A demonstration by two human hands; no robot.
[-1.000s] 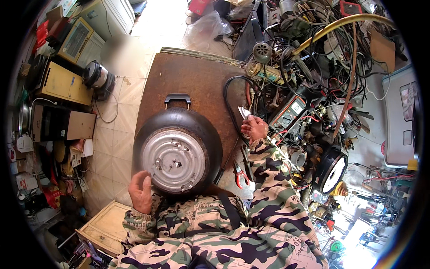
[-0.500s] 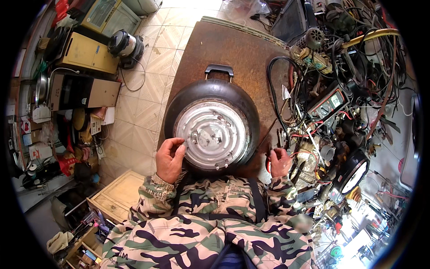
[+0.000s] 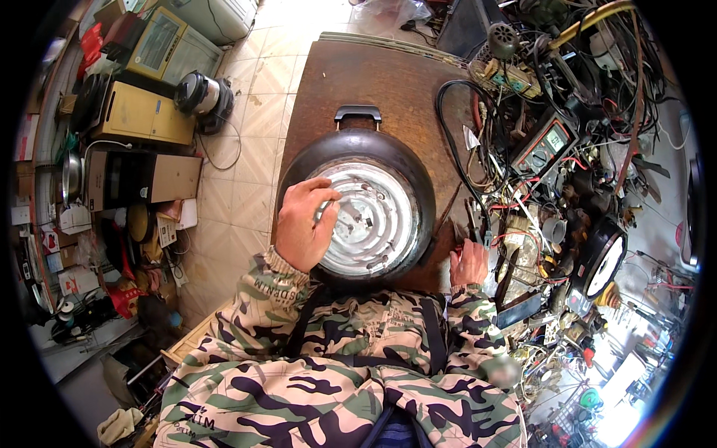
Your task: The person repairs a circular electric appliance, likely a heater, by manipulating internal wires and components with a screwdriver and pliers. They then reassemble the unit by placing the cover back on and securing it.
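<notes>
A round black electric pan lies upside down on the brown workbench, showing its silvery heating plate with raised rings and small terminals. My left hand hovers over the left side of that plate, thumb and fingertips bent together. Whatever they may pinch is too small to make out. My right hand lies by the bench's right edge, fingers stretched forward beside several thin tools. Nothing shows clearly in it.
Cables, a red and grey multimeter and dense parts crowd the right side. The pan's handle points away from me. A cooker stands on the tiled floor, left, near a yellow cabinet.
My left hand has moved up and right from the pan's rim to over the heating plate. My right hand has lowered onto the bench edge, and the red-handled tool by it no longer shows.
</notes>
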